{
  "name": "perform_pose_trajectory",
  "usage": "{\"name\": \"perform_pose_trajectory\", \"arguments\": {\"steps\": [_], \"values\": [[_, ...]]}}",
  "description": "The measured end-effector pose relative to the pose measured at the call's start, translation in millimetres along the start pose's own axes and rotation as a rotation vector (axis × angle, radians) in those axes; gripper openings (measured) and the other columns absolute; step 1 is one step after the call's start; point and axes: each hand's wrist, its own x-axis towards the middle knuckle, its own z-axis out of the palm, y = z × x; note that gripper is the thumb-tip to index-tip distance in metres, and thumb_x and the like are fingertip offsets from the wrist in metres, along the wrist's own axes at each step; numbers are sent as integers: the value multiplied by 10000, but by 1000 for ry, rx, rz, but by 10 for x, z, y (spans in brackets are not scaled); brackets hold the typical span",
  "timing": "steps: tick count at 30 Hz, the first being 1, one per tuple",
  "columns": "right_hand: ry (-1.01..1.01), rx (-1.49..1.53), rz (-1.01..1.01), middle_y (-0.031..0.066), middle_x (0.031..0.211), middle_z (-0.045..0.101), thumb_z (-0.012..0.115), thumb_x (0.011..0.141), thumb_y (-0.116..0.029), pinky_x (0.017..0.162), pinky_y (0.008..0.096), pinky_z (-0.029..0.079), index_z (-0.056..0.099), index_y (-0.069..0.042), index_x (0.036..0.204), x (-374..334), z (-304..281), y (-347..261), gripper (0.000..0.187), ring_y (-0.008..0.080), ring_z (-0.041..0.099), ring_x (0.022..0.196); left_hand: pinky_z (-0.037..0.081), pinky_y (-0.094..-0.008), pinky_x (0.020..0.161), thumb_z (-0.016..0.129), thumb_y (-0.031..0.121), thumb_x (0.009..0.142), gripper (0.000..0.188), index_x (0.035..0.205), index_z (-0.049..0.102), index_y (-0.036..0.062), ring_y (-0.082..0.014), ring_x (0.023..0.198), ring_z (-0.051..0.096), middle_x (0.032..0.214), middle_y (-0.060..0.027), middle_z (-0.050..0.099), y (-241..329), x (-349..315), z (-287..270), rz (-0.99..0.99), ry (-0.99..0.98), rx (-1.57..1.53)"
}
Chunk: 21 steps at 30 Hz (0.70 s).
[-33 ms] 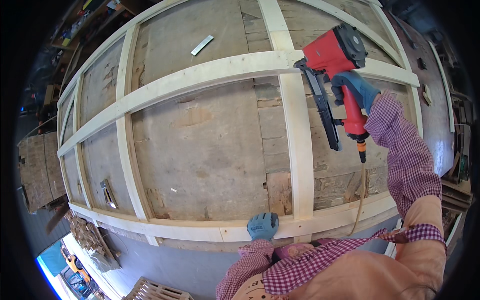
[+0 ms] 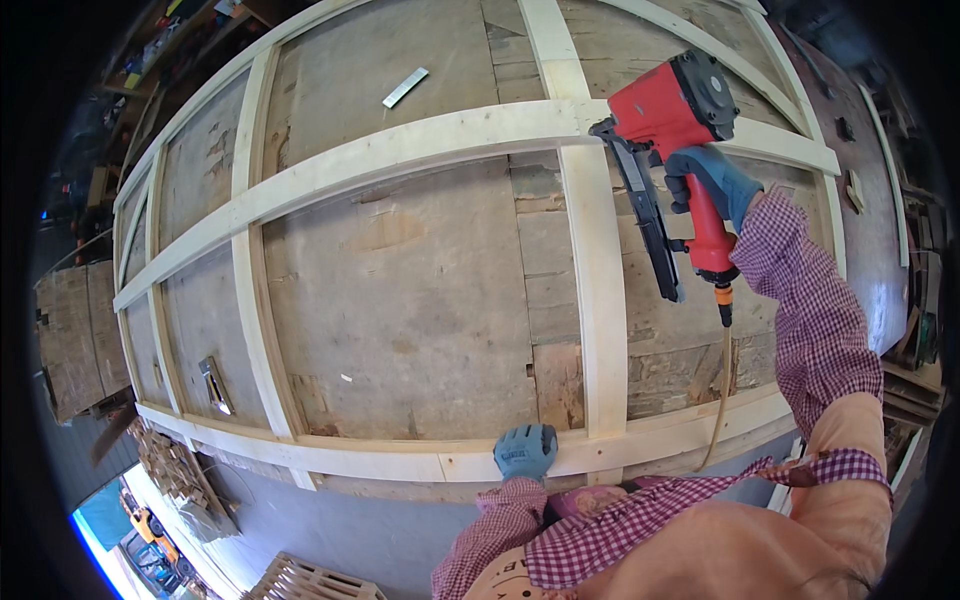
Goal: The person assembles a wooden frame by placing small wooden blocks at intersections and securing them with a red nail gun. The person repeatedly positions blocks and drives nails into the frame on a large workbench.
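Note:
My right hand (image 2: 708, 182), in a blue-grey work glove, is wrapped around the handle of a red pneumatic nail gun (image 2: 660, 105). The gun's nose meets the middle rail (image 2: 400, 140) of a pale wooden frame, where a cross slat (image 2: 597, 300) joins it. Its black magazine slants down toward me, and an air hose (image 2: 725, 385) runs from the orange fitting under the handle. My left hand (image 2: 525, 452), gloved too, is closed over the near rail (image 2: 370, 457), left of that slat; its fingertips are partly hidden.
Worn plywood (image 2: 400, 290) lies under the frame. On it rest a strip of nails (image 2: 405, 88) at the far side and a small metal tool (image 2: 214, 386) at the left. A slatted pallet (image 2: 310, 580) and a wood pile (image 2: 185, 475) stand on the floor.

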Motion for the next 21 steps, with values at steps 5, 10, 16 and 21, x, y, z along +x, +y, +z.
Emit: {"name": "perform_pose_trajectory", "arguments": {"steps": [5, 10, 16, 21], "values": [[3, -41, -28, 49, 648, 529, 590, 776, -206, 581, 339, 513, 548, -47, 884, 6, 57, -16, 197, 156, 517, 545, 445, -415, 849, 615, 389, 764, 301, 936, 646, 145, -278, 912, 593, 954, -75, 637, -30, -10, 39, 20, 37, -11], [-10, 35, -75, 38, 640, 530, 598, 773, -215, 587, 335, 514, 570, -50, 872, 28, 160, -157, 195, 147, 517, 547, 446, -424, 850, 598, 405, 776, 322, 942, 650, 135, -290, 904, 596, 954, -90, 640, -52, -21, 101, 3, 20, -22], [-36, 31, -131, 36, 675, 549, 622, 786, -255, 619, 328, 523, 581, -62, 841, 296, 263, -360, 204, 152, 537, 592, 447, -423, 853, 596, 409, 776, 317, 944, 648, 146, -283, 910, 597, 961, -85, 642, -46, -1, 72, 20, 1, -5], [-20, -20, -44, 52, 671, 546, 598, 785, -249, 616, 342, 518, 569, -75, 844, 424, 354, -393, 186, 167, 530, 582, 454, -409, 840, 628, 387, 757, 304, 949, 646, 152, -264, 922, 595, 966, -75, 636, -43, 0, 52, 5, 7, -10]]}}
